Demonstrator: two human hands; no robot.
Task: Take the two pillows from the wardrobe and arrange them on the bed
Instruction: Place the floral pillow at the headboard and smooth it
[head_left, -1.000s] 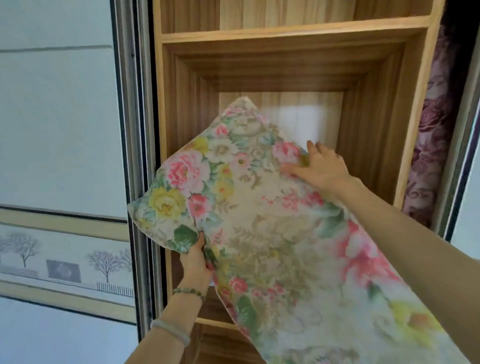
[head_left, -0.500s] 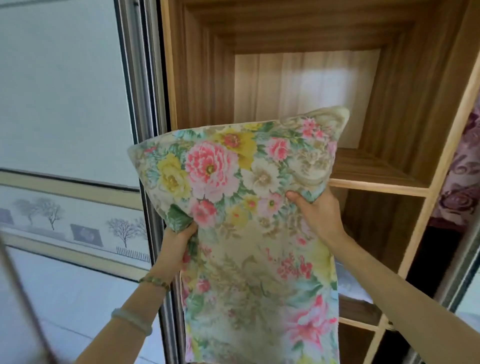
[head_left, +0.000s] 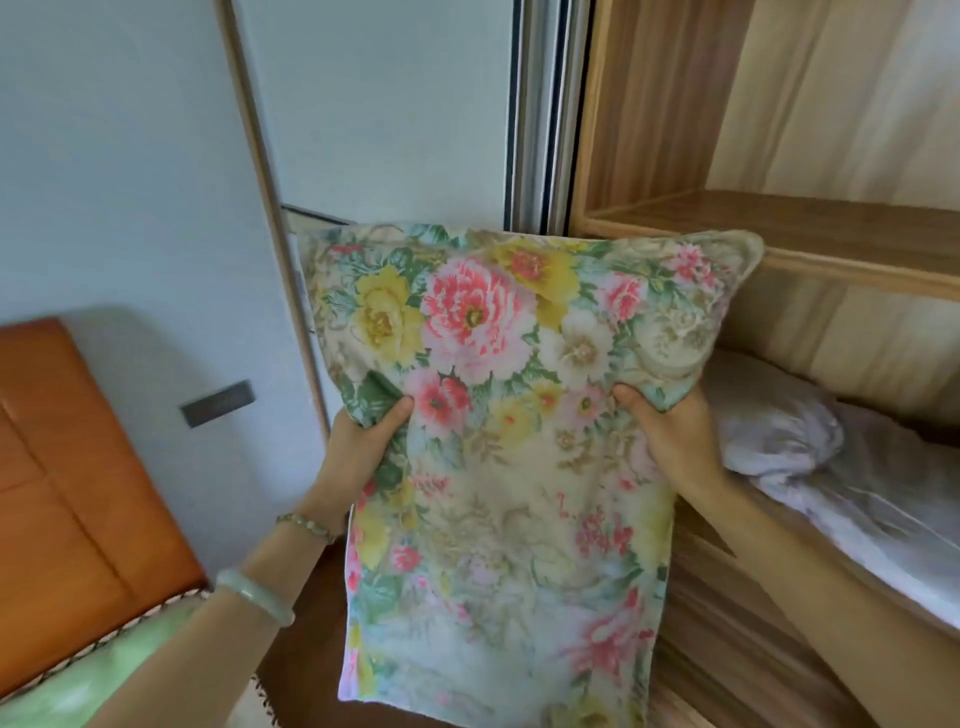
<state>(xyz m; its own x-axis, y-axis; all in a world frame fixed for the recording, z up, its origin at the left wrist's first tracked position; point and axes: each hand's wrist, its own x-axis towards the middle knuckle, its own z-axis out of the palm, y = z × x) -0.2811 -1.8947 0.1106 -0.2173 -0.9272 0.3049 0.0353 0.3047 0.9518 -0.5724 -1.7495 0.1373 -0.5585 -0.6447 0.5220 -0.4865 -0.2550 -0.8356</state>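
Both hands grip one floral pillow (head_left: 498, 441) in the middle of the frame: the left hand (head_left: 358, 447) pinches its left edge with the thumb on the front face, and the right hand (head_left: 670, 436) clutches its right edge the same way, fingers hidden behind the fabric. Held upright in the air, the pillow hangs down from the two grips, its top edge near the middle height of the picture and its lower edge near the bottom. Its cover is printed with pink, yellow and white flowers and green leaves. On the left wrist sit a thin beaded bracelet (head_left: 304, 525) and, further down the forearm, a pale green bangle (head_left: 254, 595). Behind the pillow to the right stands the open wooden wardrobe (head_left: 649, 104), with a bare shelf (head_left: 831, 228) at upper right and, on the level below it, crumpled white bedding (head_left: 810, 457) just beside the right hand. A pale sliding door (head_left: 384, 104) fills the upper middle. At lower left are an orange-brown headboard (head_left: 67, 493) against the wall and a strip of green bed cover (head_left: 93, 675) below it, well apart from the pillow.
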